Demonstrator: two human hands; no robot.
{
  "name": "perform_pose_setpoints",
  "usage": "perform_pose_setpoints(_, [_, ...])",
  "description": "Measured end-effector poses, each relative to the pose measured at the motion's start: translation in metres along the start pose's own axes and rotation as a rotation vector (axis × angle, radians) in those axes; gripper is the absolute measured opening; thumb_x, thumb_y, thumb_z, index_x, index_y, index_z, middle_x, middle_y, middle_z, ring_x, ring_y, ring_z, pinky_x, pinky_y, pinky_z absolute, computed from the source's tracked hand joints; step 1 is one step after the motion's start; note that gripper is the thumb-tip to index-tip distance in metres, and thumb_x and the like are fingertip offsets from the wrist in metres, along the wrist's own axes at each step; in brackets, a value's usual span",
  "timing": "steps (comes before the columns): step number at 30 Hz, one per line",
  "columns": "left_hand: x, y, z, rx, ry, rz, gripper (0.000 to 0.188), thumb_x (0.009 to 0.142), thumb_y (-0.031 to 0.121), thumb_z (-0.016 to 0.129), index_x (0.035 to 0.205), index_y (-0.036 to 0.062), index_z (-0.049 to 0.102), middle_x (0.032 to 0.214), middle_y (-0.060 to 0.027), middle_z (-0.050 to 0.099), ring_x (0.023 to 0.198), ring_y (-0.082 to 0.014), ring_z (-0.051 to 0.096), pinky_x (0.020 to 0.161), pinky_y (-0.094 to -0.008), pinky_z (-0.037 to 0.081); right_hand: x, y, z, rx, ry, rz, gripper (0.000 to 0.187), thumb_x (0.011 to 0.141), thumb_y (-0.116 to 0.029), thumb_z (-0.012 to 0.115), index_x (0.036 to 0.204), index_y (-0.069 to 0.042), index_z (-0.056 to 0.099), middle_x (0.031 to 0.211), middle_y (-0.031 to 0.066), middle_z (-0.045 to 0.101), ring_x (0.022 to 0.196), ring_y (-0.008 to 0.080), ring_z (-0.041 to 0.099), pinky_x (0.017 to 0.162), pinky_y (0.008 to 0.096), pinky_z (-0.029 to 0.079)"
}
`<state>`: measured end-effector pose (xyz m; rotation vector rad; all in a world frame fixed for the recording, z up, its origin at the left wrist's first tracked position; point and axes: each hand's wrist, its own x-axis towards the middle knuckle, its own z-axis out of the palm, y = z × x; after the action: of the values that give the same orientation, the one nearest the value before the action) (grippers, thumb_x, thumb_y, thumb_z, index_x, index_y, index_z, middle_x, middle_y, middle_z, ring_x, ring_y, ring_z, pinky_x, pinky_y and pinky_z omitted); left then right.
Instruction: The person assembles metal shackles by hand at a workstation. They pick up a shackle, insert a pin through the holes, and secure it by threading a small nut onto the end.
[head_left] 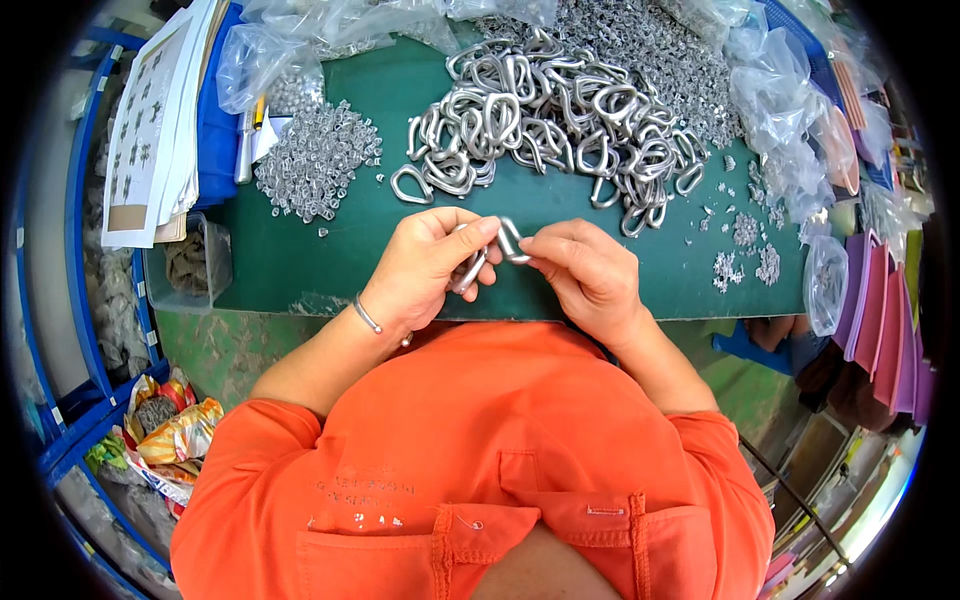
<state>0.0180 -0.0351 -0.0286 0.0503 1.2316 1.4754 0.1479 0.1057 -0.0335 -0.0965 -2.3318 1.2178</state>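
My left hand is closed around a bent silver metal ring, held above the front edge of the green table. A second metal ring stands tilted between my two hands, its left side by my left thumb. The fingertips of my right hand are pinched at its lower right end. Whether a small piece is also in that pinch is hidden. Just beyond my hands lies a heap of the same silver rings, with a single ring at its near left edge.
Small clear plastic pieces are piled at the left, near a blue bin and papers. A clear tub sits at the table's left corner. More small pieces and plastic bags cover the back right.
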Motion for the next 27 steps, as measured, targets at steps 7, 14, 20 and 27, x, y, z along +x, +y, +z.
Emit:
perform_pose_setpoints(7, [0.002, 0.001, 0.001, 0.065, 0.048, 0.037, 0.017, 0.084, 0.015, 0.058, 0.091, -0.0002, 0.055, 0.074, -0.0067, 0.060, 0.057, -0.0101, 0.057, 0.042, -0.0194, 0.044, -0.008, -0.005, 0.009, 0.687, 0.144, 0.579, 0.010, 0.078, 0.005, 0.059, 0.086, -0.001, 0.059, 0.085, 0.0084, 0.061, 0.075, 0.0140, 0.060, 0.065, 0.0243, 0.049])
perform_pose_setpoints(14, [0.002, -0.001, 0.004, -0.012, 0.003, 0.008, 0.017, 0.087, 0.017, 0.054, 0.090, -0.0001, 0.055, 0.074, -0.0072, 0.060, 0.057, -0.0117, 0.058, 0.043, -0.0208, 0.045, -0.004, 0.003, 0.009, 0.233, 0.180, 0.249, 0.013, 0.072, 0.006, 0.062, 0.083, -0.001, 0.058, 0.085, 0.0080, 0.061, 0.075, 0.0164, 0.059, 0.067, 0.0258, 0.048])
perform_pose_setpoints(20, [0.002, 0.000, -0.003, -0.222, -0.123, -0.056, 0.018, 0.088, 0.018, 0.050, 0.088, 0.0005, 0.056, 0.073, -0.0074, 0.060, 0.057, -0.0129, 0.058, 0.044, -0.0227, 0.045, 0.002, 0.007, 0.000, -0.286, 0.132, -0.384, 0.019, 0.055, -0.001, 0.063, 0.074, -0.004, 0.060, 0.083, 0.0054, 0.061, 0.074, 0.0217, 0.058, 0.062, 0.0310, 0.047])
perform_pose_setpoints(27, [-0.002, 0.000, 0.000, -0.074, -0.117, 0.049, 0.015, 0.087, 0.015, 0.052, 0.088, -0.0001, 0.056, 0.073, -0.0084, 0.060, 0.057, -0.0126, 0.059, 0.043, -0.0223, 0.045, -0.001, 0.011, -0.003, -0.273, 0.144, -0.400, 0.015, 0.056, -0.007, 0.060, 0.071, -0.003, 0.058, 0.085, 0.0070, 0.061, 0.077, 0.0227, 0.057, 0.060, 0.0301, 0.047])
